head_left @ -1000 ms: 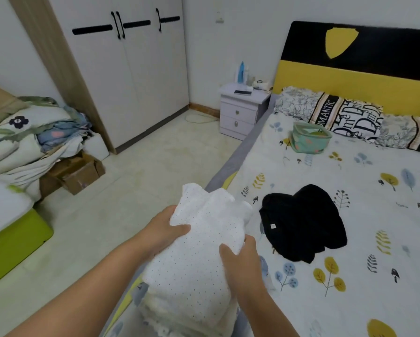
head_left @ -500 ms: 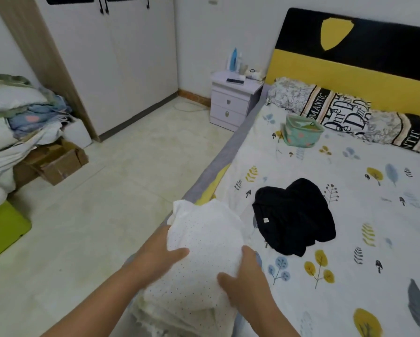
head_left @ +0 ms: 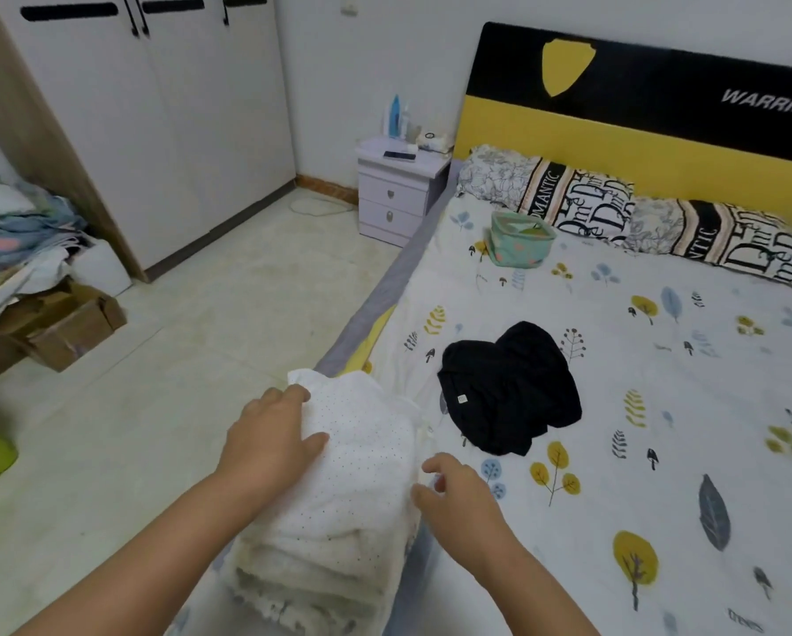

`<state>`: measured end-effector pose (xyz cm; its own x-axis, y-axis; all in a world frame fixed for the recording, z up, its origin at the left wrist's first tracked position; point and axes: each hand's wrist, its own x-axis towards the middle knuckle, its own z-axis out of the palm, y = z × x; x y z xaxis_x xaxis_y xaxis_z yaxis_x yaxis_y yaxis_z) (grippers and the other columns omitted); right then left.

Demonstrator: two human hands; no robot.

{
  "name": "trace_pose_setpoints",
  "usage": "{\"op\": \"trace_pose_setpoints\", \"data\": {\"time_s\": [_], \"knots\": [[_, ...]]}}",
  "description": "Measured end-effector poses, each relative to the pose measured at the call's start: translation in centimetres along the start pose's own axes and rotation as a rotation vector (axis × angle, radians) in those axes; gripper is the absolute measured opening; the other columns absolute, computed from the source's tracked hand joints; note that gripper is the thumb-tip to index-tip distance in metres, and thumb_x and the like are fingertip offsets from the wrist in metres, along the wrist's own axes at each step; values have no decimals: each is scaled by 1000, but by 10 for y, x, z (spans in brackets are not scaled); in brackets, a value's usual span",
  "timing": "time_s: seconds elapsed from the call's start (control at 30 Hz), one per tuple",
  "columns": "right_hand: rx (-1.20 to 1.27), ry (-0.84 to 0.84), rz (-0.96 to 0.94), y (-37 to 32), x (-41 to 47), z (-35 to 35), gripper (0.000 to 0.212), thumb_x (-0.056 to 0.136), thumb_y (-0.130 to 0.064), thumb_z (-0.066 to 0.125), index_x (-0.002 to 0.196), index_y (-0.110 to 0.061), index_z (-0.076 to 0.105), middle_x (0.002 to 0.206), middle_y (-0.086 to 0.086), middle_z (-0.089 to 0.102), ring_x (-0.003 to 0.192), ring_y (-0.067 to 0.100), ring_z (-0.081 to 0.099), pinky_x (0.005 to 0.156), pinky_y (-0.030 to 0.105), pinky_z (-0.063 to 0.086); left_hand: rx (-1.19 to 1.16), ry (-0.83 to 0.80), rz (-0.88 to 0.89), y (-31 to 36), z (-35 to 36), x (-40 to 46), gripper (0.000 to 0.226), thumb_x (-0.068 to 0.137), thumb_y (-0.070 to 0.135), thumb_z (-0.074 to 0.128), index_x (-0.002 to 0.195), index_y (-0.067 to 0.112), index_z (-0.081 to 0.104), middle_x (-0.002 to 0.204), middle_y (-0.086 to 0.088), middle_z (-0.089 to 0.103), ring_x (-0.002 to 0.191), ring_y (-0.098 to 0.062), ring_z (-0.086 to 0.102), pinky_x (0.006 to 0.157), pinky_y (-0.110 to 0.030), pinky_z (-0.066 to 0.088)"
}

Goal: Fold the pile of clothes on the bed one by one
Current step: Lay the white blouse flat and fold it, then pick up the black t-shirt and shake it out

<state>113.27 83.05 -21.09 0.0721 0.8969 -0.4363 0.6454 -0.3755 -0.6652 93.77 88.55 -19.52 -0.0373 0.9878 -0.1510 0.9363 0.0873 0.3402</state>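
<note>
Our left hand [head_left: 272,445] rests flat on the folded white dotted garment [head_left: 352,470] at the bed [head_left: 660,360] edge; our right hand [head_left: 458,498] hovers just beside it, fingers loosely curled, holding nothing

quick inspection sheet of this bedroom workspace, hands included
surface: bed with leaf-print sheet
job's things: folded white dotted garment at the bed's near edge; black garment lying crumpled beside it
clutter: green pouch near pillows
grippers: left hand rests on white garment; right hand at its edge, fingers loosely curled
cables: white cable on floor by nightstand
surroundings: wardrobe, cardboard box
</note>
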Motion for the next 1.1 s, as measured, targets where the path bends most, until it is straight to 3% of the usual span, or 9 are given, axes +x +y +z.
{"op": "trace_pose_setpoints", "data": {"time_s": [0.13,0.3,0.37,0.57,0.73,1.0,1.1], "knots": [[-42,-14,-30,18,-12,-24,33,92,-22,49,125,-20,49,97,-8,47,71,2,48,63,17,38,-27,-60,195,44,-2,-14,42,89,37,56,127,24,45,128,3,49,114,-16,49,88,-25,39],[-164,-43,-48,52,-22,-66,34,93,-23,47,127,-20,47,117,1,48,100,15,49,76,21,36,13,-158,376,102,18,-28,35,89,37,54,122,25,50,122,6,53,109,-11,52,87,-21,39],[-199,-38,-36,71,-23,-84,36,93,-25,47,128,-21,46,122,2,49,102,16,49,77,21,36,31,-191,403,127,32,-29,34,90,37,53,122,25,50,121,6,54,108,-11,52,84,-21,38],[-297,-52,43,142,-6,-134,39,94,-27,45,133,-22,43,131,1,46,115,18,50,89,24,39,49,-293,386,195,93,-21,34,92,34,50,124,23,49,121,4,55,107,-14,53,82,-22,38],[-425,-75,96,203,29,-157,37,94,-24,42,130,-20,44,130,3,47,116,20,49,89,25,38,87,-381,278,220,160,0,34,92,33,47,124,22,48,123,1,54,112,-15,52,86,-23,39],[-476,-65,114,262,119,-142,34,91,-13,40,124,-14,46,124,7,47,113,23,46,90,27,40,177,-396,177,224,262,55,30,93,30,45,120,18,49,122,-4,52,111,-21,52,86,-24,39],[-472,-41,112,276,160,-120,37,90,-8,37,126,-14,43,121,6,44,116,23,42,92,29,40,195,-430,163,221,301,81,21,91,28,45,111,22,46,106,-3,48,112,-23,50,86,-29,39]]}}
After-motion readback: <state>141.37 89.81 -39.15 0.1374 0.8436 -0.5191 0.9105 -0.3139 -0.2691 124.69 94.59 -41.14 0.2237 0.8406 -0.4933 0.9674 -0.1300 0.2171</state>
